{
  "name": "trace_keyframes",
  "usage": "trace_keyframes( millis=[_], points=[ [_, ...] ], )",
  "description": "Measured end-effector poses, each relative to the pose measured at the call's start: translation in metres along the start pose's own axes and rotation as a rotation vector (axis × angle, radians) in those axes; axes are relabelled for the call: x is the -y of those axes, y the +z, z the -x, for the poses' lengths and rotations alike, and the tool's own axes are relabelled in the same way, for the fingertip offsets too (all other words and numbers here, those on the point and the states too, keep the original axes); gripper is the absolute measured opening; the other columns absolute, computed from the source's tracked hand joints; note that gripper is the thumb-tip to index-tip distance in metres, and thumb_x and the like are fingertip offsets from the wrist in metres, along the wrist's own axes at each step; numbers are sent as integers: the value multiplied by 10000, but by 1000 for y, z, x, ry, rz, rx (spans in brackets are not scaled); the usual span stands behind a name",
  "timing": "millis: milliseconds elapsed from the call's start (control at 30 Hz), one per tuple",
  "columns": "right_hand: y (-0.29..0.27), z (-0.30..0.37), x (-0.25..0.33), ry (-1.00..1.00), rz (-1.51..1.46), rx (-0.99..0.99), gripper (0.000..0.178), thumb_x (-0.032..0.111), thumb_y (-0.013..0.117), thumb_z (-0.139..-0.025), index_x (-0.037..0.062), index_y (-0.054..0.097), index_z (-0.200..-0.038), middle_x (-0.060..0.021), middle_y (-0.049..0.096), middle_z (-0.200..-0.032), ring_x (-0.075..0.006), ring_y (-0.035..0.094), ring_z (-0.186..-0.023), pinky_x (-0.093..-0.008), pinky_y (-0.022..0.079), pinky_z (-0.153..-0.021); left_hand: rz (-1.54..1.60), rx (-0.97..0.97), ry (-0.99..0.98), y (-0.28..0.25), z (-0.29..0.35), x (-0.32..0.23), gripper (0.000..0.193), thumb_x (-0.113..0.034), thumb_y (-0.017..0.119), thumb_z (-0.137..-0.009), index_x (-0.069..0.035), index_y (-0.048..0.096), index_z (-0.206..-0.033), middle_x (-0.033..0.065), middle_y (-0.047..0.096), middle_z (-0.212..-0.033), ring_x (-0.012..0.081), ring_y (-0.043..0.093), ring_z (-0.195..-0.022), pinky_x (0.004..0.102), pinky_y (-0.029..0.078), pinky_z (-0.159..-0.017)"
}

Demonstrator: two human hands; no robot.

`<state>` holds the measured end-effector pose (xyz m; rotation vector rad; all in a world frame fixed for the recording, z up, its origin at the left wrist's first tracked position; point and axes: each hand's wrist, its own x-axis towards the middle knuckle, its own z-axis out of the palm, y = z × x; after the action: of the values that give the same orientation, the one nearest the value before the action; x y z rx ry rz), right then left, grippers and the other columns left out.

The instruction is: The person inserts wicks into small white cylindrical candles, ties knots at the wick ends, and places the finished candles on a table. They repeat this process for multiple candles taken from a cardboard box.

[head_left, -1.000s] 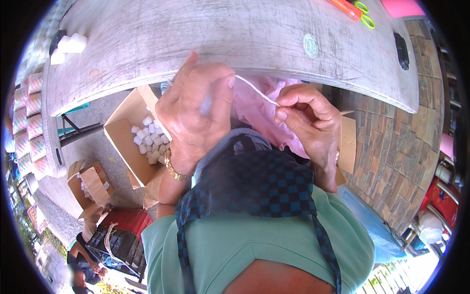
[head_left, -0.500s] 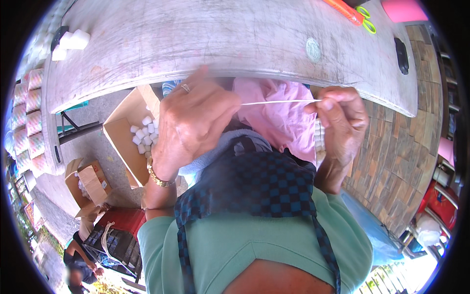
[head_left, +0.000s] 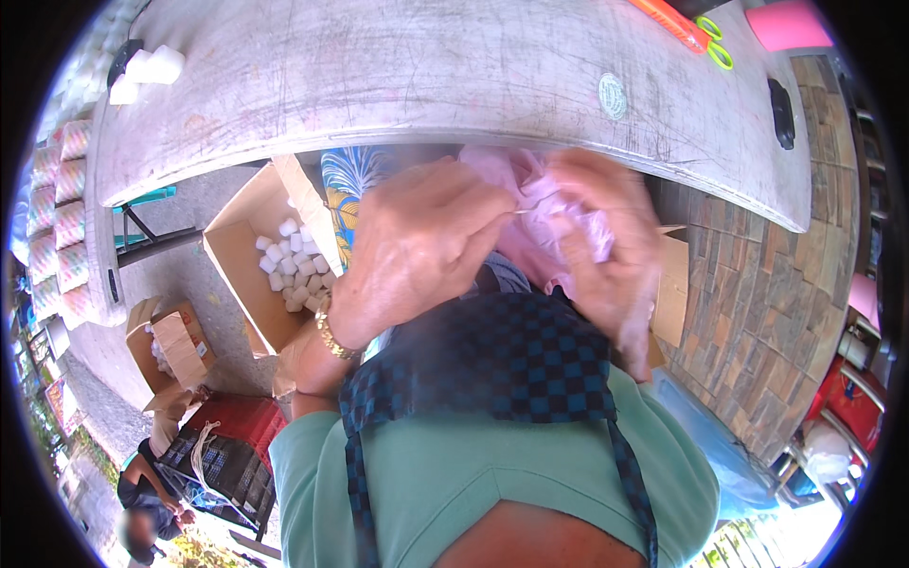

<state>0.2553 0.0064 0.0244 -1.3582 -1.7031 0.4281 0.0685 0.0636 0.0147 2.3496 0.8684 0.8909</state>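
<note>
Cord [head_left: 524,210], thin and white: short stretch shows between left hand [head_left: 426,232] and right hand [head_left: 620,241], over pink cloth [head_left: 527,244] at lap level. Left fingertips look pinched on it. Right is motion-blurred; can't tell if it grips. Hands near each other, not clasped.

Handling, my read: very light, limp, pulls fine but won't push. Might slip, so pinch close to the tip, thumb against index, slack kept out. Tough enough; cloth is soft and could snag it.

Further out: cardboard box [head_left: 234,254] with white pieces [head_left: 301,272], left side. Scratched grey table [head_left: 379,85] ahead; green-handled scissors [head_left: 711,44] at far right.
</note>
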Motion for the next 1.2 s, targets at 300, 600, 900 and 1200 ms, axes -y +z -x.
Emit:
trace_keyframes(
  millis=[300,600,900,1200],
  points=[
    [23,-3,-2,322,-334,60,192,14,652,-847,3,626,-1037,-101,682,-914,-140,656,-806,-265,516,-715,383,-174,-215,13,-6,1,64,21,676,-804,13,659,-866,82,644,-799,149,620,-724,256,480,-649],
    [13,-14,-3,156,-321,7,115,-42,659,-791,2,649,-897,-105,674,-843,-171,657,-764,-275,508,-688,408,-131,-234,7,-5,4,54,33,673,-798,15,656,-846,72,628,-790,134,590,-713,259,465,-643],
    [13,-17,10,18,-136,59,151,-66,683,-779,-5,623,-904,-66,644,-838,-129,594,-752,-251,459,-660,1209,-170,-552,3,-1,2,187,-194,606,-918,-13,634,-877,49,607,-799,126,575,-661,242,447,-610],
    [15,-20,32,154,-79,51,162,-40,652,-765,42,574,-880,-103,627,-730,-183,646,-622,-276,478,-521,2369,-256,-488,8,-1,20,400,-242,469,-976,16,429,-1279,217,485,-1247,379,387,-1298,421,455,-1006]
  ],
)
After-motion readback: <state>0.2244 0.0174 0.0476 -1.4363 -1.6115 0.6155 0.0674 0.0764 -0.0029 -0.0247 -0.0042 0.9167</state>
